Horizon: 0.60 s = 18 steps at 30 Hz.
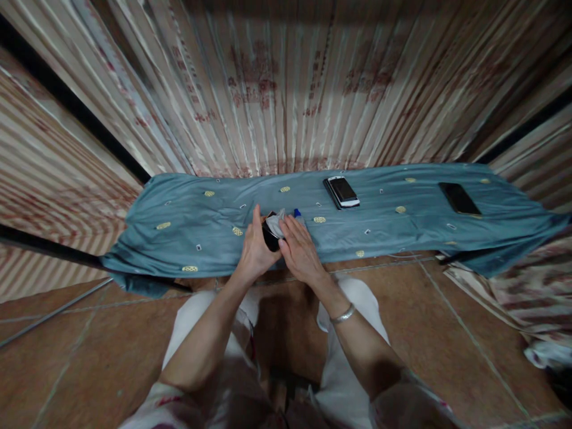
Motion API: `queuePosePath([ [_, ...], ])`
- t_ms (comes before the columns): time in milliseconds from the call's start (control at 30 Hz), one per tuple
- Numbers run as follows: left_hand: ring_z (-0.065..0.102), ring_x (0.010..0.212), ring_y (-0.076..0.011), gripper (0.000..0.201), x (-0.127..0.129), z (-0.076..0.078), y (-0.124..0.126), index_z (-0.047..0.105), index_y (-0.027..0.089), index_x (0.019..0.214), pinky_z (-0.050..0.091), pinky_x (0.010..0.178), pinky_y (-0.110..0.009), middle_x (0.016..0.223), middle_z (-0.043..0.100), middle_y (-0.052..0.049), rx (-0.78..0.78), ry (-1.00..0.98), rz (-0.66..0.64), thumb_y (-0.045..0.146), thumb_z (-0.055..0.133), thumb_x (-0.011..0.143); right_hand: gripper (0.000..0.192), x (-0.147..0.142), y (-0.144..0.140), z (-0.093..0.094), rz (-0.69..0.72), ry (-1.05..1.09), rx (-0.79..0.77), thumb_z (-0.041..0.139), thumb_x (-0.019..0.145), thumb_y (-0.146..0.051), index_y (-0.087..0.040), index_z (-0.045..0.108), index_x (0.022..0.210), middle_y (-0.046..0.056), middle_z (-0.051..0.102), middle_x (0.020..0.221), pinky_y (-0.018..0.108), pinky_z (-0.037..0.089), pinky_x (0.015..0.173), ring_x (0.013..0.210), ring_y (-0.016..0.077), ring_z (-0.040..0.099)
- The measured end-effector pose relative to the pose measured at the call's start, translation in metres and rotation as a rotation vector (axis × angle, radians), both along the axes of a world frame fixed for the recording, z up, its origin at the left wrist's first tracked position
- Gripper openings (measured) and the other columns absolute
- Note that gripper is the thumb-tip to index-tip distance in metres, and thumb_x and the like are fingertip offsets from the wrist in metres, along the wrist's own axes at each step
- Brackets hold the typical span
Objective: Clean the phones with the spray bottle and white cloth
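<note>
My left hand [255, 249] grips a black phone [270, 241] over the near edge of the cloth-covered surface, its thumb and fingers around the phone's side. A crumpled whitish wipe [276, 223] lies against the phone's face. My right hand [300, 245] presses the wipe there, fingers together and stretched forward, partly covering both. Just beyond the right fingers shows a blue cap [297, 213], apparently on a small clear bottle mostly hidden by the hand. The phone's lower part is hidden between the hands.
A white-framed phone [344, 189] rests on another dark one, right of centre. Farther right lies a black phone [460, 198]. The blue patterned cloth [268, 193] has wrinkles. Striped curtains [286, 119] hang behind, and dark poles [80, 113] flank both sides.
</note>
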<state>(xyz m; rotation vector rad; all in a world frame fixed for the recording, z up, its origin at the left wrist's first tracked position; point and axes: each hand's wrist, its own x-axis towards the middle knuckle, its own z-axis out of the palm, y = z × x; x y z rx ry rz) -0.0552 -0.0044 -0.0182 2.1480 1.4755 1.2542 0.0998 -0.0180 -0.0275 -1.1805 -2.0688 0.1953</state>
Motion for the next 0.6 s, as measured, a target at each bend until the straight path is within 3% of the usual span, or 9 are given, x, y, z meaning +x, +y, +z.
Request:
queuePosePath([
  [233, 0.061, 0.123, -0.0344, 0.102, 0.008, -0.004, -0.008, 0.008, 0.008, 0.158, 0.051, 0.099, -0.049, 0.139, 0.057, -0.026, -0.061, 0.020, -0.044, 0.030, 0.066, 0.076, 0.052, -0.004, 0.004, 0.001, 0.007, 0.004, -0.008, 0.032, 0.102, -0.028, -0.010, 0.045, 0.150, 0.016, 0.046, 0.157, 0.050, 0.028, 0.125, 0.151, 0.0232, 0.033],
  [400, 0.059, 0.127, -0.0353, 0.100, 0.001, -0.006, -0.004, 0.009, 0.006, 0.158, 0.047, 0.105, -0.050, 0.144, 0.053, -0.027, -0.060, 0.026, -0.030, 0.031, 0.063, 0.077, 0.052, -0.008, 0.003, 0.003, 0.105, 0.001, -0.009, 0.032, 0.103, -0.029, -0.009, 0.047, 0.149, 0.016, 0.045, 0.157, 0.049, 0.028, 0.126, 0.152, 0.0232, 0.032],
  [600, 0.061, 0.122, -0.0336, 0.102, -0.006, -0.010, 0.002, 0.009, 0.008, 0.159, 0.048, 0.104, -0.050, 0.136, 0.060, -0.022, -0.045, 0.013, -0.009, 0.030, 0.063, 0.075, 0.051, -0.007, -0.005, 0.005, 0.185, -0.018, -0.030, 0.032, 0.105, -0.031, -0.010, 0.047, 0.149, 0.017, 0.045, 0.157, 0.050, 0.030, 0.125, 0.151, 0.0239, 0.033],
])
